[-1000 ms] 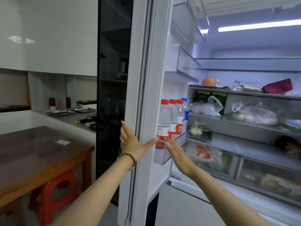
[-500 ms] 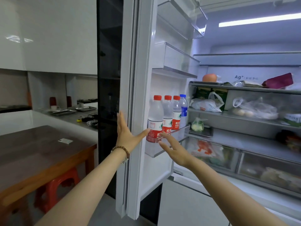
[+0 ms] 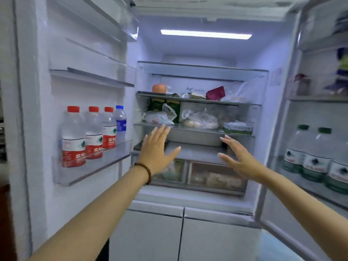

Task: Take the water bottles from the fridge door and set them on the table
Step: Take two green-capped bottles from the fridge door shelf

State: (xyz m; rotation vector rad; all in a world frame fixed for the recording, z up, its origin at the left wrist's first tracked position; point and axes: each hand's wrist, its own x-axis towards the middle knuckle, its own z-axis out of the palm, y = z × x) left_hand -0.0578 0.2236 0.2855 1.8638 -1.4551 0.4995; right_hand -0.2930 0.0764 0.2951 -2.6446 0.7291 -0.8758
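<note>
Three red-capped water bottles (image 3: 90, 134) and one blue-capped bottle (image 3: 120, 121) stand upright; both hands' (image 3: 157, 151) grip spread apart, empty.

Three clear bottles (image 3: 90, 132) with red caps and red-and-white labels; beside them a blue-capped bottle (image 3: 120, 121) with a blue label. Opposite, green-capped jugs (image 3: 316, 153) with green-and-white labels. Brown beads (image 3: 146, 171) circle my left wrist.

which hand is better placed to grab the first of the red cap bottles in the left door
Left. The left hand is open, empty and nearer the red-cap bottles in the left door shelf. The right hand, also open, sits farther right and would probably have to cross over.
</note>
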